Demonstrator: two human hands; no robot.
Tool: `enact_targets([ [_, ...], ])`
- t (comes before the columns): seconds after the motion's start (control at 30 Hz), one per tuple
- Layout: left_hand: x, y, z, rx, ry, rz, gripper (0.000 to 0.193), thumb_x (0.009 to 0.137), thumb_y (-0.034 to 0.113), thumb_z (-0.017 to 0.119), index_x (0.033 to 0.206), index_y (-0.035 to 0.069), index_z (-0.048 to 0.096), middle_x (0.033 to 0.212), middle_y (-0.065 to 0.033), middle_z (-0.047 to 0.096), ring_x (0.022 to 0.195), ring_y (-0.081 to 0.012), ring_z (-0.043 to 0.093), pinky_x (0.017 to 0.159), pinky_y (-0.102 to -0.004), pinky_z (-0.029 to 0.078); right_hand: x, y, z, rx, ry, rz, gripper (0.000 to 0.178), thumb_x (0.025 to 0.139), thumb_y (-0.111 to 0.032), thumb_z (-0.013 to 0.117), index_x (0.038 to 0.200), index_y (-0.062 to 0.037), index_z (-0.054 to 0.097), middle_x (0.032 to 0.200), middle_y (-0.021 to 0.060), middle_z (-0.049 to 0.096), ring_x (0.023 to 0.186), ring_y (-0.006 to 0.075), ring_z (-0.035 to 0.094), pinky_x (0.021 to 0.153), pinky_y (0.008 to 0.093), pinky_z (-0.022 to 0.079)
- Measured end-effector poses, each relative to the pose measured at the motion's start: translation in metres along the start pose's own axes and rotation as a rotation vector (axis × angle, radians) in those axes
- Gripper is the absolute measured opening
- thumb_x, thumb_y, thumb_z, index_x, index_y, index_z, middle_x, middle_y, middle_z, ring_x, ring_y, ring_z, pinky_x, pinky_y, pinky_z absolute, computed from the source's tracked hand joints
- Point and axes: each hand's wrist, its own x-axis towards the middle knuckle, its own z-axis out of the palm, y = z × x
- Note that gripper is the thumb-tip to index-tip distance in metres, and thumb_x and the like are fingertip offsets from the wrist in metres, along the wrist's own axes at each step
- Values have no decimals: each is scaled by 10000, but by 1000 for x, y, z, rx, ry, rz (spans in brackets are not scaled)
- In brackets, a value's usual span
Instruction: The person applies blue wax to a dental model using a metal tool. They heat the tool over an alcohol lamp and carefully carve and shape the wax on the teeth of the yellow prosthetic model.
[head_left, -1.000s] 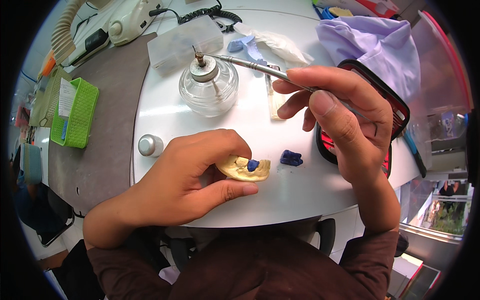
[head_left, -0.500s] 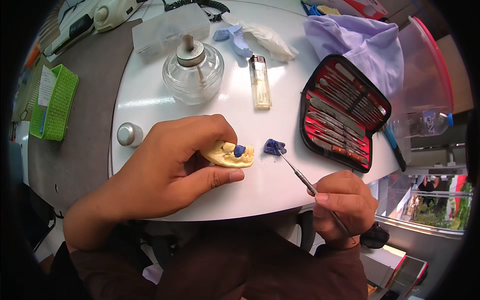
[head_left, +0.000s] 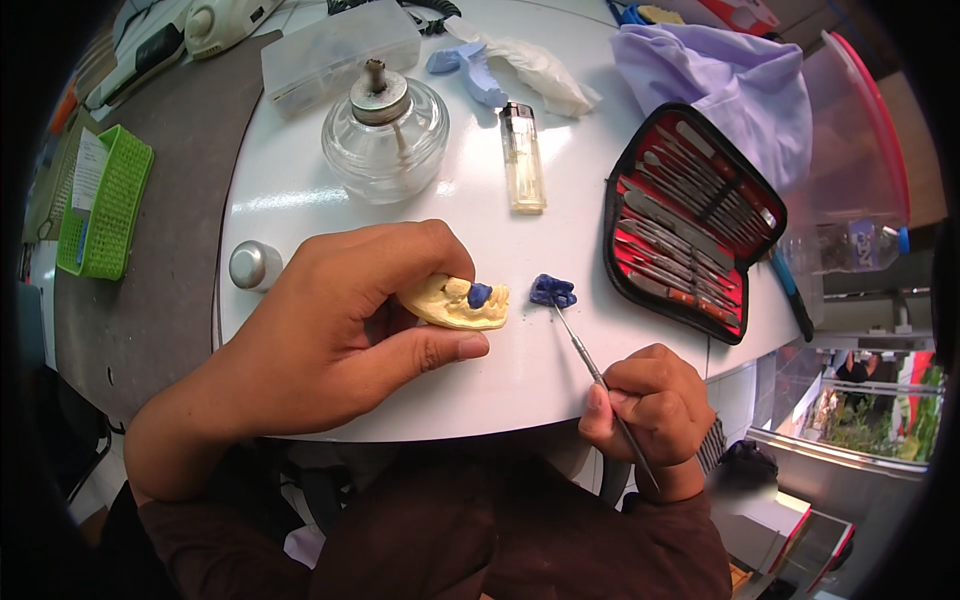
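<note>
Left hand (head_left: 340, 325) clamps one cast (head_left: 445, 304); right hand (head_left: 658, 405), one tool (head_left: 581, 348), apparently touching one blue lump (head_left: 551, 290).

Just beyond the right edge of the bench (head_left: 500, 390), a clear, blue-capped bottle (head_left: 838, 258) bore a blue label (head_left: 862, 243) with large pale lettering. Toward the bench's left edge, a white paper slip (head_left: 90, 165) in a green basket (head_left: 125, 205) carried rows of fine print, too small to read. Near the far right corner, a red-and-white box (head_left: 735, 12) showed a pale marking, too indistinct to make out.
</note>
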Motion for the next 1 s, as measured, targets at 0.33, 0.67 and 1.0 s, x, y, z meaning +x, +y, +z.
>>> enact_targets([
  [0.33, 0, -3, 1, -15, -22, 86, 294, 845, 182, 787, 984, 9, 594, 822, -74, 586, 732, -147, 560, 655, -285, 424, 24, -15, -18, 409, 127, 238, 128, 785, 6, 731, 879, -32, 653, 801, 143, 678, 630, 218, 649, 545, 330, 515],
  [0.67, -1, -1, -4, -43, -82, 58, 288, 860, 211, 749, 944, 12, 559, 769, -73, 563, 661, -144, 519, 594, -297, 390, 114, 32, -13, 853, -222, 74, 364, 764, -13, 834, 865, -79, 490, 714, 136, 656, 646, 239, 697, 609, 371, 601],
  [1.0, -1, -9, 1, -4, -36, 208, 273, 769, 192, 730, 863, 9, 551, 745, -91, 539, 620, -240, 530, 561, -334, 392, 103, 30, 14, 978, -231, 197, 429, 804, -36, 775, 744, -115, 358, 606, 86, 586, 958, 452, 715, 989, 570, 520],
])
